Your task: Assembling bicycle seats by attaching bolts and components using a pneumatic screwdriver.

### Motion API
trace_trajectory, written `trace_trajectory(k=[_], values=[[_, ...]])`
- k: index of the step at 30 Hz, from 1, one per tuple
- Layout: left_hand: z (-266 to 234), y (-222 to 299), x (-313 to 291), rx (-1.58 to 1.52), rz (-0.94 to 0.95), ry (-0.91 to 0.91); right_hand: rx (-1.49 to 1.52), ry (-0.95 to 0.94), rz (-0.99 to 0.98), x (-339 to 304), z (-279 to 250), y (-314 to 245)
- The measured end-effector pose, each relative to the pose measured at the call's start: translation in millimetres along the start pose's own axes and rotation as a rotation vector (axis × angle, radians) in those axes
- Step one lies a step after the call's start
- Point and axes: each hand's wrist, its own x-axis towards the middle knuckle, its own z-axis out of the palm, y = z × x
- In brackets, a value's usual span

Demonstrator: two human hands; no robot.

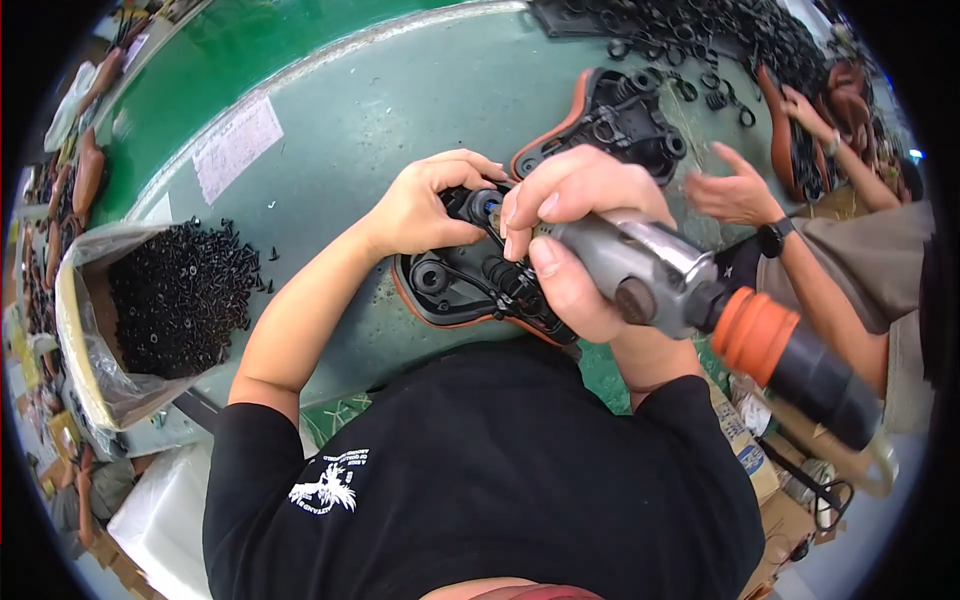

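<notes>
An upturned bicycle saddle, black underneath with a brown rim, lies in front of me on the green table. My left hand grips its far side, thumb and fingers closed round a black part there. In my right hand is a grey air screwdriver with an orange and black rear end. The tool's front end points at the saddle near my left fingers. My right fingers hide its tip, and whether it touches a screw I cannot tell. A second upturned saddle lies just beyond my right hand.
At the left stands an open, plastic-lined box of black screws, with a few loose beside it. A written paper sheet lies on the table. Black rings and springs are heaped far right. A co-worker's hand reaches in at right.
</notes>
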Motion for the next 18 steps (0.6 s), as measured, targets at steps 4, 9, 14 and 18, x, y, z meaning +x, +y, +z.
trace_trajectory(k=[4, 9, 14, 18], values=[[8, -8, -3, -0.003, 0.111, 0.119, -0.180, -0.072, -0.169, 11, 10, 22], [13, -29, -6, -0.100, 0.199, 0.107, 0.023, 0.044, 0.063, 10, 21, 32], [12, -15, -13, -0.014, 0.100, 0.135, 0.057, 0.021, 0.165, 5, 22, 42], [12, -7, -20, 0.016, 0.113, 0.142, 0.000, -0.050, -0.005, 7, 16, 34]])
